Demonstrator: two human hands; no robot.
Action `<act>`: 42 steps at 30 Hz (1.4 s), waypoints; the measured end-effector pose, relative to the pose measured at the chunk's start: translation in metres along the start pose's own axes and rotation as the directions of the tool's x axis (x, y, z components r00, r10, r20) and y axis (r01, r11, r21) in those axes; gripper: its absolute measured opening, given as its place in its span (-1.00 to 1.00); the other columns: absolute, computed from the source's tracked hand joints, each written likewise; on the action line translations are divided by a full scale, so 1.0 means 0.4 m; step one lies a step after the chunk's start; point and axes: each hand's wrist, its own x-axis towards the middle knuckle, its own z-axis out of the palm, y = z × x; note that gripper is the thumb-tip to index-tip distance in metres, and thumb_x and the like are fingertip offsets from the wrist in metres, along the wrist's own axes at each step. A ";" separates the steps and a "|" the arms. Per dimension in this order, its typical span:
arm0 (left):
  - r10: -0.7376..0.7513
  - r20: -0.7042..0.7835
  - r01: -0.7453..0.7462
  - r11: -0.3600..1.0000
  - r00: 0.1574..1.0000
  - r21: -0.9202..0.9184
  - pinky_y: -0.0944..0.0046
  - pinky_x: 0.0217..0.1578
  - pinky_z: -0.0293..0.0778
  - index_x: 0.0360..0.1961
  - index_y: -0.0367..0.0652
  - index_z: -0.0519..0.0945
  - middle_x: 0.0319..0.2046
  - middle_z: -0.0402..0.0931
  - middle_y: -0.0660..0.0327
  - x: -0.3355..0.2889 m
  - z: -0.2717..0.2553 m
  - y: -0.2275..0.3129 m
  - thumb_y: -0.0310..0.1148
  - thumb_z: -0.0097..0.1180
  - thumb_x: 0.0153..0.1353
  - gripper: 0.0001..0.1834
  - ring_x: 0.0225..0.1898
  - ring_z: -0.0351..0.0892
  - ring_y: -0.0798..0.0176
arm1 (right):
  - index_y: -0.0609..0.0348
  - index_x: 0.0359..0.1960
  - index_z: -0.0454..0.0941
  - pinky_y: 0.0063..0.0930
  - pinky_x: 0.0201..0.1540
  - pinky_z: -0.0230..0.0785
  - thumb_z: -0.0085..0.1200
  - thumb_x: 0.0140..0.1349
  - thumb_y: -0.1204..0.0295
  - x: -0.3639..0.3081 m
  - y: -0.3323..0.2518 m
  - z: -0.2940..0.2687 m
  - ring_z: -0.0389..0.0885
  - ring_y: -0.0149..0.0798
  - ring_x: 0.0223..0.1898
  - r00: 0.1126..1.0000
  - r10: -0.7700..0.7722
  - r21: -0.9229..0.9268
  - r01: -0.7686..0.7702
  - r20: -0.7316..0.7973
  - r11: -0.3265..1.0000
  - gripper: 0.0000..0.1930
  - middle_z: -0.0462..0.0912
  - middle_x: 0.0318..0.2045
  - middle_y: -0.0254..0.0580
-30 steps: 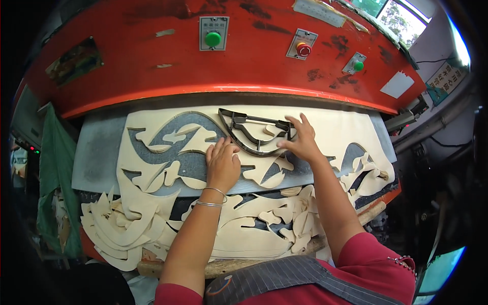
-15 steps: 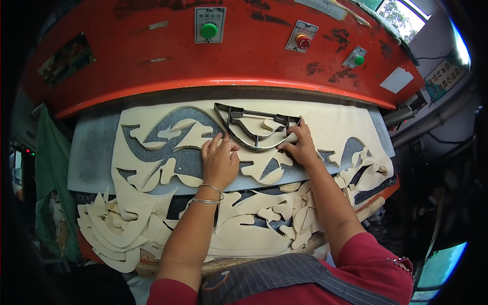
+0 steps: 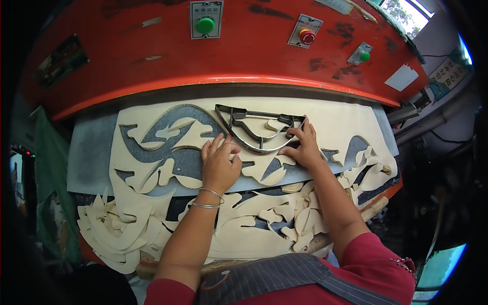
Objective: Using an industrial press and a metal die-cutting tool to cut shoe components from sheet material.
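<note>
1. One frame (image 3: 261,139) is seen, with two hands at it: the left hand (image 3: 221,161) and the right hand (image 3: 306,149).
2. Two bangles (image 3: 207,205) are worn on the left wrist.
3. Three buttons are counted on the red panel (image 3: 244,56): two green buttons (image 3: 205,25) and one red button (image 3: 307,36).
4. The grey surface (image 3: 94,152) is mostly covered by one large cream sheet (image 3: 338,117), from which several curved shapes are missing. Scraps (image 3: 122,239) are heaped along the near side, too overlapped to be counted.
5. A green cloth (image 3: 53,173) is hung at the left; a window (image 3: 406,18) is seen at the upper right.
6. The frame is laid on the far middle part of the sheet. It is dark, thin-walled and half-moon shaped, its long straight side turned toward the panel; an inner curve is joined to the rim by a short strut.
7. The frame's right end is held between the right hand's thumb and fingers. The left hand's fingers are loosely spread on the sheet, close by the frame's lower left rim; whether the rim is touched cannot be told.
</note>
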 end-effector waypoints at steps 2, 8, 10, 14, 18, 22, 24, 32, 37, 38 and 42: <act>-0.006 0.007 0.006 1.000 1.000 -0.005 0.00 0.28 -0.07 -0.37 -0.12 0.52 0.06 0.47 -0.03 0.002 0.003 0.002 -0.41 0.10 0.00 -0.88 0.24 0.25 0.01 | -0.17 -0.15 0.53 0.07 0.30 -0.04 0.44 -0.37 -0.04 0.001 0.009 -0.001 -0.06 0.45 0.29 0.999 -0.044 0.001 0.044 -0.027 0.999 -0.35 -0.09 0.31 0.43; 0.000 -0.003 0.000 1.000 1.000 0.019 -0.01 0.27 -0.06 -0.38 -0.11 0.51 0.04 0.49 -0.01 -0.007 0.009 0.015 -0.41 0.10 0.00 -0.88 0.23 0.27 0.02 | -0.06 -0.21 0.53 -0.03 0.25 0.06 0.44 -0.38 -0.03 -0.014 0.019 -0.004 0.07 0.34 0.27 0.992 -0.100 0.004 0.101 -0.077 0.995 -0.37 0.03 0.25 0.50; 0.022 -0.026 -0.021 0.999 0.999 0.035 -0.03 0.28 -0.08 -0.40 -0.12 0.50 0.02 0.50 0.00 -0.003 0.002 0.025 -0.41 0.09 -0.01 -0.89 0.23 0.27 -0.02 | -0.09 -0.13 0.54 0.00 0.29 0.00 0.41 -0.32 -0.04 -0.006 0.018 -0.017 0.01 0.42 0.27 0.989 -0.142 -0.014 0.141 -0.051 0.990 -0.35 -0.03 0.26 0.54; 0.031 -0.060 -0.027 0.997 0.998 0.066 0.05 0.24 0.07 -0.36 -0.14 0.52 0.00 0.52 0.00 -0.014 -0.021 0.018 -0.43 0.10 0.02 -0.88 0.20 0.32 -0.01 | -0.13 0.01 0.49 0.03 0.29 -0.01 0.40 -0.27 -0.02 -0.020 -0.032 -0.075 0.09 0.36 0.27 0.986 -0.142 -0.153 0.155 0.088 0.976 -0.29 0.11 0.19 0.56; -0.285 -0.180 0.211 0.914 0.941 -0.346 0.20 0.02 0.40 -0.32 -0.22 0.58 -0.17 0.60 0.04 -0.005 -0.132 0.066 -0.44 0.12 0.10 -0.88 -0.04 0.55 0.04 | 0.08 0.09 0.43 -0.21 0.26 0.11 0.28 0.01 0.11 -0.076 0.012 -0.211 0.37 0.01 0.17 0.971 -0.069 0.402 0.159 -0.229 0.902 -0.39 0.40 0.10 0.20; -0.032 -0.483 -0.131 0.945 0.875 -0.299 0.22 -0.22 0.43 -0.41 -0.26 0.54 -0.42 0.57 0.15 0.032 -0.263 0.244 -0.41 0.07 0.23 -0.86 -0.34 0.53 0.17 | 0.23 0.17 0.30 -0.29 0.26 0.09 -0.07 0.35 0.18 -0.019 0.055 -0.419 0.27 -0.12 0.24 0.621 0.253 0.591 0.427 -0.742 0.684 -0.53 0.33 0.18 0.05; 0.415 -0.676 -0.407 0.895 0.609 0.182 0.22 -0.35 0.31 -0.49 -0.20 0.50 -0.51 0.48 0.16 0.028 -0.320 0.317 -0.43 0.04 0.23 -0.85 -0.44 0.37 0.13 | 0.29 0.21 0.22 -0.22 0.30 -0.01 -0.19 0.39 0.12 0.012 0.039 -0.491 0.16 -0.02 0.30 0.346 0.332 0.467 0.458 -0.877 0.757 -0.47 0.20 0.25 0.17; 0.279 -0.133 -0.241 0.938 0.951 0.248 0.02 -0.34 0.35 -0.60 -0.19 0.40 -0.57 0.35 0.04 -0.083 -0.440 0.463 -0.36 0.03 0.19 -0.76 -0.40 0.35 -0.08 | 0.24 0.32 0.01 -0.07 0.33 -0.21 -0.05 0.30 0.13 -0.068 -0.022 -0.563 -0.20 0.17 0.38 0.445 0.115 0.218 0.187 -0.888 0.958 -0.32 -0.19 0.35 0.27; -0.073 0.190 0.053 0.992 0.979 0.112 0.07 -0.36 0.41 -0.56 -0.17 0.52 -0.52 0.47 0.08 -0.506 -0.344 0.449 -0.28 0.08 0.15 -0.77 -0.42 0.48 -0.02 | 0.21 -0.14 0.49 -0.26 -0.04 0.29 0.19 0.07 0.37 -0.459 -0.069 -0.353 0.44 -0.05 -0.09 0.923 -0.298 0.281 0.360 -0.242 0.889 -0.67 0.53 -0.18 -0.07; -0.095 0.250 0.067 0.991 0.964 0.119 0.06 -0.34 0.43 -0.54 -0.15 0.55 -0.51 0.49 0.10 -0.577 -0.330 0.457 -0.26 0.08 0.15 -0.78 -0.40 0.50 -0.01 | 0.20 -0.21 0.52 -0.21 -0.12 0.33 0.23 0.02 0.31 -0.547 -0.104 -0.337 0.49 -0.02 -0.18 0.881 -0.469 0.379 0.455 -0.059 0.806 -0.67 0.54 -0.21 -0.06; 0.030 0.083 -0.048 0.972 0.996 0.229 0.03 -0.31 0.42 -0.50 -0.13 0.58 -0.49 0.51 0.12 -0.720 -0.313 0.499 -0.24 0.09 0.13 -0.80 -0.37 0.50 0.00 | 0.25 -0.22 0.50 -0.22 -0.15 0.37 0.29 -0.11 0.20 -0.781 -0.302 -0.324 0.51 -0.01 -0.21 0.739 -0.626 0.202 0.592 0.250 0.780 -0.54 0.53 -0.33 -0.06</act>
